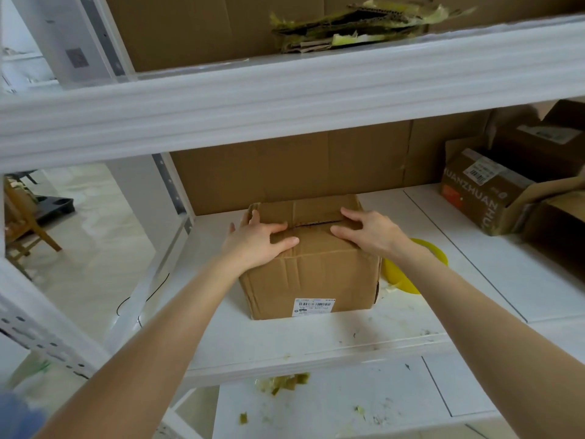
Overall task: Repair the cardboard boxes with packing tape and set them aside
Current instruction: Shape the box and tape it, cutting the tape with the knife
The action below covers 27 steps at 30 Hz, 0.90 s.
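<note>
- I am logging the left hand lying on the left part of the box top, fingers spread and fairly straight, pressing the flap down and gripping nothing.
- The cardboard box is sitting on the white shelf, roughly centre, with a printed label facing me.
- The top seam is showing as a dark gap between the 2 flaps. I am seeing no tape across it, so I am judging this box closed by hand but not yet repaired.
- The right hand is pressing flat on the right part of the top, fingers extended, holding nothing.
- Remaining, as I judge it: taping the seam, then setting the box aside.
- Surroundings: torn cardboard scraps are lying on the upper shelf, and small tape scraps are lying on the lower board.
- A yellow object is lying just beside the box's right side, partly hidden by the right forearm. I cannot tell whether it is the tape.
- Open boxes are crowding the shelf's right end, limiting set-aside room there.
</note>
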### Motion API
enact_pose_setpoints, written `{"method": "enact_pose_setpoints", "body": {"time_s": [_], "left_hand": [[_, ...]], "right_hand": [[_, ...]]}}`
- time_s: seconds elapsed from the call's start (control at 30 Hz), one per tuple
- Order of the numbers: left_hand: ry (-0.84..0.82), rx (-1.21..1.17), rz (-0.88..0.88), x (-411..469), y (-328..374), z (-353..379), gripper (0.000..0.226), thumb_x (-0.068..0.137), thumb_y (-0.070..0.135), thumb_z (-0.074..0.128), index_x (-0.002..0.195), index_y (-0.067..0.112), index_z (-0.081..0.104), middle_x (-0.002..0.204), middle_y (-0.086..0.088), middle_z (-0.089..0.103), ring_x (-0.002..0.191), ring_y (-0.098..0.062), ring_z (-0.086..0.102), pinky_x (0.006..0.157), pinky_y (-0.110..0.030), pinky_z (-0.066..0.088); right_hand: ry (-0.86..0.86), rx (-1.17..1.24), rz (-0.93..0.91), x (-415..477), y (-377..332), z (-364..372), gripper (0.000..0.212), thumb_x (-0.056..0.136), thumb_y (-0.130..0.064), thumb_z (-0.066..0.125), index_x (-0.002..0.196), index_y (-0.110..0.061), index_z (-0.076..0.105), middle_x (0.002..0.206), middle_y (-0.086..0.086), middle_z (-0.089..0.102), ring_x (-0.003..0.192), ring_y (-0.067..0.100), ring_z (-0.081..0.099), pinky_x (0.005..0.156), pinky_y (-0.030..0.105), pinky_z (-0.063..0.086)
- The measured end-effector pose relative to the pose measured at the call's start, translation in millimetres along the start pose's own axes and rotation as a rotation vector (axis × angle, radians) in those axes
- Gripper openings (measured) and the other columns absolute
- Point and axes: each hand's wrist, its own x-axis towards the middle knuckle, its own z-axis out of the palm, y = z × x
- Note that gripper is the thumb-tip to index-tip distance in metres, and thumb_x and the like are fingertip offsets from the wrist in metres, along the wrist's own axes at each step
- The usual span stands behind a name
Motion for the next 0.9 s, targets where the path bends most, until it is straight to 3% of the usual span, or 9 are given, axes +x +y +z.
{"method": "enact_pose_setpoints", "body": {"time_s": [0.17,0.3,0.37,0.43,0.5,0.57,0.7,0.83,0.9], "left_hand": [[-0.008,0.093,0.143,-2,23,-2,0.120,0.050,0.100,0.014,0.151,0.035,0.014,0.160,0.008,0.008,0.147,-0.014,0.008,0.117,-0.052,0.001],[-0.048,0.130,0.171,-1,26,2,0.116,0.057,0.093,0.043,0.151,0.038,0.005,0.159,0.017,0.001,0.147,-0.013,0.006,0.118,-0.048,0.006],[-0.013,0.134,0.167,-2,25,4,0.111,0.060,0.091,0.045,0.151,0.039,0.008,0.159,0.017,0.004,0.147,-0.014,0.009,0.118,-0.046,0.009],[-0.001,0.130,0.160,-3,26,4,0.110,0.060,0.090,0.046,0.150,0.040,0.010,0.159,0.017,0.005,0.147,-0.014,0.011,0.118,-0.046,0.011],[0.004,0.129,0.150,-4,30,3,0.109,0.060,0.089,0.048,0.150,0.041,0.012,0.159,0.017,0.008,0.146,-0.015,0.013,0.118,-0.045,0.013],[0.007,0.129,0.145,-5,33,1,0.109,0.060,0.089,0.049,0.150,0.041,0.013,0.158,0.016,0.010,0.146,-0.015,0.015,0.117,-0.043,0.017],[-0.001,0.139,0.138,-4,34,-2,0.109,0.058,0.089,0.051,0.149,0.043,0.014,0.157,0.019,0.011,0.145,-0.012,0.019,0.112,-0.039,0.025],[-0.022,0.125,0.123,-5,31,-5,0.108,0.055,0.091,0.050,0.147,0.049,0.012,0.156,0.025,0.009,0.144,-0.008,0.018,0.111,-0.037,0.031],[-0.028,0.112,0.114,-7,30,-5,0.109,0.054,0.092,0.049,0.147,0.050,0.011,0.155,0.026,0.009,0.144,-0.006,0.016,0.112,-0.038,0.031]], "right_hand": [[0.006,-0.041,-0.026,2,0,-3,0.068,0.088,-0.066,0.047,0.147,-0.036,0.035,0.152,0.004,0.037,0.136,0.028,0.038,0.108,0.037,0.033],[-0.041,0.041,-0.066,-1,-1,-8,0.060,0.093,-0.057,0.048,0.146,-0.031,0.038,0.150,0.001,0.040,0.136,0.023,0.038,0.107,0.028,0.029],[-0.030,0.241,-0.040,-6,7,-16,0.050,0.098,-0.050,0.044,0.142,-0.026,0.047,0.133,-0.001,0.057,0.120,0.019,0.054,0.097,0.024,0.038],[0.136,0.373,0.055,-10,25,-23,0.038,0.101,-0.036,0.044,0.134,-0.020,0.054,0.113,0.001,0.067,0.097,0.019,0.064,0.088,0.033,0.050],[0.215,0.159,0.158,-12,52,-28,0.032,0.097,-0.017,0.048,0.126,-0.019,0.059,0.117,0.005,0.066,0.101,0.024,0.063,0.091,0.040,0.052],[0.120,-0.097,0.253,-18,76,-30,0.037,0.093,-0.009,0.050,0.125,-0.024,0.058,0.125,0.008,0.061,0.109,0.027,0.058,0.092,0.039,0.051],[-0.161,-0.573,0.246,-37,107,-19,0.047,0.090,-0.030,0.057,0.136,-0.033,0.048,0.137,0.003,0.048,0.128,0.028,0.042,0.103,0.039,0.037],[-0.059,-0.562,0.186,-44,114,-13,0.041,0.092,-0.032,0.056,0.133,-0.035,0.053,0.132,0.001,0.055,0.132,0.022,0.039,0.118,0.045,0.015],[0.027,-0.411,0.141,-38,103,-29,0.037,0.097,-0.034,0.051,0.133,-0.032,0.055,0.128,0.006,0.060,0.125,0.026,0.047,0.114,0.043,0.026]]}}
